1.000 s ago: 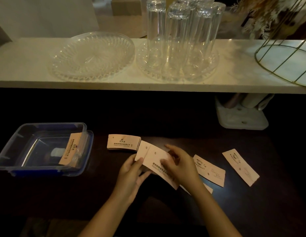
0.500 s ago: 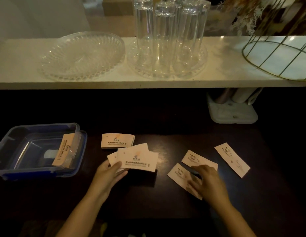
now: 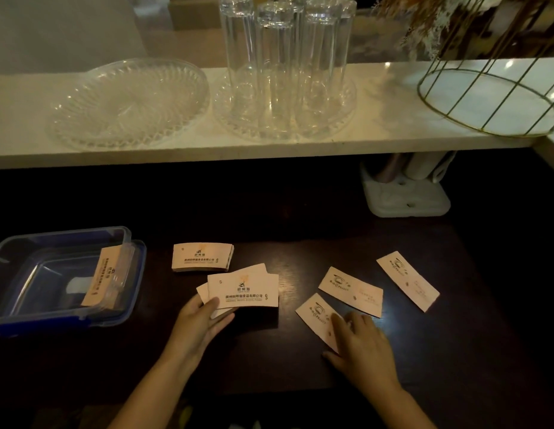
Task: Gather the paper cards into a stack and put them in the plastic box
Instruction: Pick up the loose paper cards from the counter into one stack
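Left hand (image 3: 204, 320) pinches a loose fan of cards (image 3: 243, 291) — they may slip askew; right hand (image 3: 359, 342), fingers spread, presses a flat card (image 3: 316, 314) that resists lifting.

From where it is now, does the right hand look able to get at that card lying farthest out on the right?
Probably yes. The right hand rests on the nearest loose card, and the far right card lies flat and uncovered on the dark table, with nothing between them.

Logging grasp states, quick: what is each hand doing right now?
Left hand: closed on a small fan of cards.
Right hand: open, fingers pressing flat on the nearest loose card, not gripping it.
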Demonstrator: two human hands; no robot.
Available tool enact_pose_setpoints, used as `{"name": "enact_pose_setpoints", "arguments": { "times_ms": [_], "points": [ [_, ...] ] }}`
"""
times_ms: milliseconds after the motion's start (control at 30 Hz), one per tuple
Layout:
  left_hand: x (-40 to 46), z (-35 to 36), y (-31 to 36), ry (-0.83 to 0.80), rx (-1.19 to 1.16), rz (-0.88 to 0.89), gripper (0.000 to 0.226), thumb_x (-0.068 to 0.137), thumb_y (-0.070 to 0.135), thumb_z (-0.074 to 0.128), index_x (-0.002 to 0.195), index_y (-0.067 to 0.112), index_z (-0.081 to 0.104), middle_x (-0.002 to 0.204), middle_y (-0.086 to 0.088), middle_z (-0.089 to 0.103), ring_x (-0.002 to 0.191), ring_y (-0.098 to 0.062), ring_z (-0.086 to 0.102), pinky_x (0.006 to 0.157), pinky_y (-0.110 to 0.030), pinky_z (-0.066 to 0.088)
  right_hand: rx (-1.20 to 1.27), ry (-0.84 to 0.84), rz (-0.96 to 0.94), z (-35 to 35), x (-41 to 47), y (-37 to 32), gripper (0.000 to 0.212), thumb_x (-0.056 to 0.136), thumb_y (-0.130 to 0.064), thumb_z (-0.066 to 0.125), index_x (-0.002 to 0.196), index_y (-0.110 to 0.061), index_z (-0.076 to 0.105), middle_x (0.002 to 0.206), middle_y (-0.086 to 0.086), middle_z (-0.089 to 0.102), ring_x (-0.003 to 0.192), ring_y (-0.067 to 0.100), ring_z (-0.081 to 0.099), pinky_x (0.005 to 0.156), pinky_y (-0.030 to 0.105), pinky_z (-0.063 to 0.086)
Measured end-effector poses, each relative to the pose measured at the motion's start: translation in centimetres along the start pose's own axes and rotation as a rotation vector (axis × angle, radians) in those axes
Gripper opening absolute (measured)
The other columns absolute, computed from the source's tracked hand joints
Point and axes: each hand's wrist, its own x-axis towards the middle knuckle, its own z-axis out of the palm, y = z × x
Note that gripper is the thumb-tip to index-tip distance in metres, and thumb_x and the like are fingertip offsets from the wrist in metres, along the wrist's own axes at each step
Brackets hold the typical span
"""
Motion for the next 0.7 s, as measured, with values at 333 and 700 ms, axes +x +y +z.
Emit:
{"name": "enact_pose_setpoints", "arguments": {
  "times_ms": [333,700],
  "points": [
    [-0.6,0.6,0.0,-0.019,0.037,0.002,0.032,0.093,0.007,0.042,0.124,0.008,0.05,0.109,-0.013,0.065,0.096,-0.022,0.063,0.083,-0.036,0.048,0.431,0.023,0.124,-4.0,-0.6,0.0,0.023,0.092,-0.018,0.046,0.115,-0.018,0.05,0.109,-0.002,0.061,0.092,0.019,0.064,0.077,0.035,0.056],
    [-2.2,2.4,-0.1,-0.192,0.168,0.029,0.025,0.089,0.006,0.05,0.112,0.014,0.057,0.106,-0.01,0.069,0.098,-0.021,0.067,0.07,-0.026,0.059,0.95,-0.055,0.015,-7.4,1.5,-4.5,0.036,0.08,-0.009,0.066,0.111,-0.027,0.061,0.093,-0.02,0.055,0.088,0.004,0.059,0.075,0.025,0.057]
  ]
}}
